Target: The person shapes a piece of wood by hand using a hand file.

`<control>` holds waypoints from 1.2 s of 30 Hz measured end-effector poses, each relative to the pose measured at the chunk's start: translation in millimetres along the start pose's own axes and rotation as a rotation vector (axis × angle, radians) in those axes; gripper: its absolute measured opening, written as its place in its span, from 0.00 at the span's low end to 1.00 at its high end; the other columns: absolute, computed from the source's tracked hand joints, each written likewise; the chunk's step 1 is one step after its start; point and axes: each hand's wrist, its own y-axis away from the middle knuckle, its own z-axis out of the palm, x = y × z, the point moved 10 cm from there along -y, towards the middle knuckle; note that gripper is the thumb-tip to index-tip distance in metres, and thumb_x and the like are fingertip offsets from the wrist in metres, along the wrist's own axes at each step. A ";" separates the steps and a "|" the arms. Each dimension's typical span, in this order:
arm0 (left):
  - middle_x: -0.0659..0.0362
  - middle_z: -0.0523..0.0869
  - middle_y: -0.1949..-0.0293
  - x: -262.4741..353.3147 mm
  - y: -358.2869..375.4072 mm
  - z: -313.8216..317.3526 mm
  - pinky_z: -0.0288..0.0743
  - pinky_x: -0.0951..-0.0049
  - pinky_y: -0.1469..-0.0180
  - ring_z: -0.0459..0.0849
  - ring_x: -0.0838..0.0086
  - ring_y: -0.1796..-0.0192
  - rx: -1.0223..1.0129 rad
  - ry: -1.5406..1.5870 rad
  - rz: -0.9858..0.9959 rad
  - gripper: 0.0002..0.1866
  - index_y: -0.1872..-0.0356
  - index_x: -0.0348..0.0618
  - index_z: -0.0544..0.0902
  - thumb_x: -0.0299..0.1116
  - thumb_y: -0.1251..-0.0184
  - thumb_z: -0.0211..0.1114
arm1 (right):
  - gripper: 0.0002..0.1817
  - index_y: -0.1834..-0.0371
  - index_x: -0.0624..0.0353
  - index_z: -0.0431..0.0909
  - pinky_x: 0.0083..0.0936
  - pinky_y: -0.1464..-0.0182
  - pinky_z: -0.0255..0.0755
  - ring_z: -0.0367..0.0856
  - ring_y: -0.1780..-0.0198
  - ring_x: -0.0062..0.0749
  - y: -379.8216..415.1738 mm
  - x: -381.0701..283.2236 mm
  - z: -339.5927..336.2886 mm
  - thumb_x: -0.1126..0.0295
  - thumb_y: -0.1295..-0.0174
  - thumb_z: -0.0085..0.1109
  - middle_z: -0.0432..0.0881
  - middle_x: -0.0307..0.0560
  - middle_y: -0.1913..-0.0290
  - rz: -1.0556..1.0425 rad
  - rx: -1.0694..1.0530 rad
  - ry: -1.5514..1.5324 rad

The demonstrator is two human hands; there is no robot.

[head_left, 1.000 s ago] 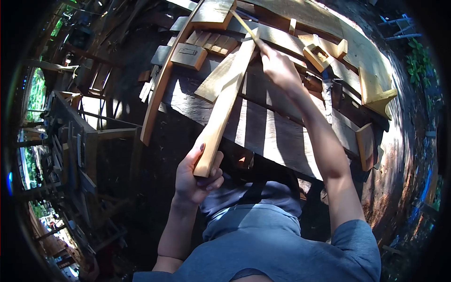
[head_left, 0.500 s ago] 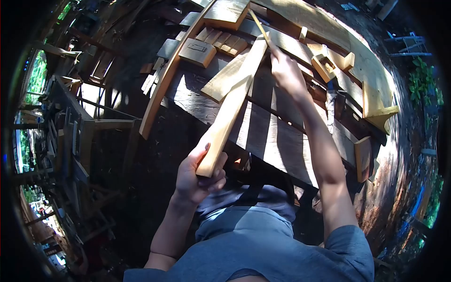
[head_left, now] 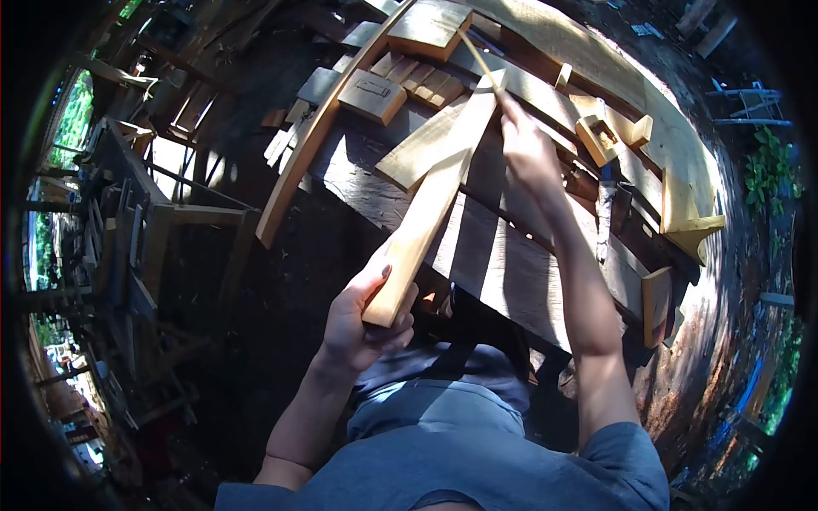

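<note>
My left hand (head_left: 365, 317) is wrapped around the near end of a long wooden board (head_left: 426, 209), thumb on top and fingers beneath. The board slants away over the workbench (head_left: 503, 268), its far end close to my right hand (head_left: 530, 153). Pinched in my right fingers is a thin yellow stick (head_left: 479, 57), which crosses the board's far end and points away to the upper left; its exact kind I cannot tell. A flat, angled piece of wood (head_left: 409, 157) lies under the board on the bench.
Wooden blocks (head_left: 372, 95) stand at the bench's far left, beside a long curved strip (head_left: 298, 170). A wooden hand plane (head_left: 598, 139) and a hammer-like tool (head_left: 606, 209) lie on the right. A large log (head_left: 711, 298) is beyond them. Timber clutter fills the left side.
The view has shifted slightly, so the bench sits a little further right and lower. Both hands keep their grips, and the yellow stick still lies across the board's far end.
</note>
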 end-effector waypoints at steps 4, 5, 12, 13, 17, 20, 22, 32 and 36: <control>0.60 0.69 0.80 -3.4 -0.6 1.6 0.60 0.82 0.88 0.57 0.85 0.91 -0.026 0.069 -0.034 0.19 0.40 0.44 0.68 0.43 0.21 0.42 | 0.26 0.30 0.36 0.68 0.32 0.73 0.76 0.85 0.73 0.42 58.8 -25.4 7.8 0.63 0.32 0.46 0.83 0.55 0.74 0.061 -0.155 -0.126; 0.60 0.69 0.80 -2.9 0.3 1.9 0.60 0.82 0.88 0.57 0.86 0.91 -0.020 0.044 -0.018 0.19 0.40 0.43 0.68 0.43 0.21 0.42 | 0.26 0.30 0.42 0.68 0.32 0.75 0.75 0.84 0.76 0.45 40.6 -16.5 5.2 0.64 0.33 0.47 0.83 0.56 0.72 -0.041 -0.069 0.027; 0.60 0.68 0.78 1.7 1.1 14.6 0.60 0.83 0.86 0.56 0.84 0.89 -0.124 0.249 -0.024 0.19 0.40 0.42 0.65 0.43 0.20 0.40 | 0.19 0.40 0.52 0.75 0.43 0.62 0.81 0.86 0.64 0.54 -1.0 -13.1 9.3 0.60 0.29 0.43 0.84 0.61 0.67 0.164 -0.115 -0.076; 0.60 0.67 0.79 1.5 0.2 17.1 0.59 0.83 0.86 0.55 0.84 0.90 -0.126 0.250 -0.021 0.18 0.42 0.42 0.67 0.43 0.19 0.38 | 0.20 0.38 0.49 0.74 0.42 0.63 0.80 0.86 0.66 0.52 21.2 -14.5 17.8 0.60 0.30 0.43 0.85 0.58 0.68 -0.062 -0.022 -0.035; 0.60 0.67 0.78 -3.7 0.6 15.0 0.58 0.84 0.86 0.56 0.84 0.90 -0.110 0.298 -0.057 0.19 0.43 0.42 0.69 0.44 0.18 0.36 | 0.33 0.26 0.31 0.60 0.48 0.58 0.78 0.84 0.66 0.57 99.1 -61.9 8.0 0.64 0.37 0.51 0.83 0.59 0.67 -0.198 -0.076 -0.075; 0.60 0.67 0.77 -7.8 2.0 18.6 0.58 0.83 0.86 0.56 0.84 0.89 -0.129 0.292 -0.065 0.20 0.43 0.41 0.69 0.44 0.18 0.36 | 0.27 0.29 0.41 0.68 0.46 0.65 0.78 0.85 0.69 0.53 61.0 -31.4 1.7 0.64 0.34 0.50 0.82 0.59 0.72 0.218 -0.294 -0.231; 0.60 0.67 0.77 -6.8 0.4 20.2 0.58 0.83 0.85 0.56 0.83 0.89 -0.140 0.285 -0.047 0.20 0.43 0.41 0.69 0.44 0.18 0.36 | 0.24 0.31 0.43 0.70 0.47 0.69 0.75 0.84 0.73 0.52 -17.5 6.1 6.6 0.61 0.31 0.47 0.84 0.62 0.70 0.012 -0.042 0.021; 0.60 0.68 0.76 -1.9 1.2 21.7 0.60 0.83 0.85 0.56 0.84 0.89 -0.191 0.379 -0.063 0.17 0.47 0.41 0.68 0.43 0.18 0.38 | 0.31 0.28 0.38 0.65 0.48 0.58 0.79 0.85 0.68 0.54 112.2 -79.7 0.7 0.67 0.38 0.49 0.83 0.60 0.71 -0.327 -0.059 -0.127; 0.60 0.67 0.75 -2.0 2.5 28.7 0.59 0.83 0.84 0.57 0.84 0.88 -0.209 0.376 -0.055 0.19 0.49 0.39 0.69 0.44 0.18 0.37 | 0.21 0.37 0.42 0.75 0.46 0.66 0.77 0.85 0.69 0.52 24.6 -3.1 18.0 0.59 0.31 0.44 0.85 0.57 0.69 0.163 -0.169 -0.337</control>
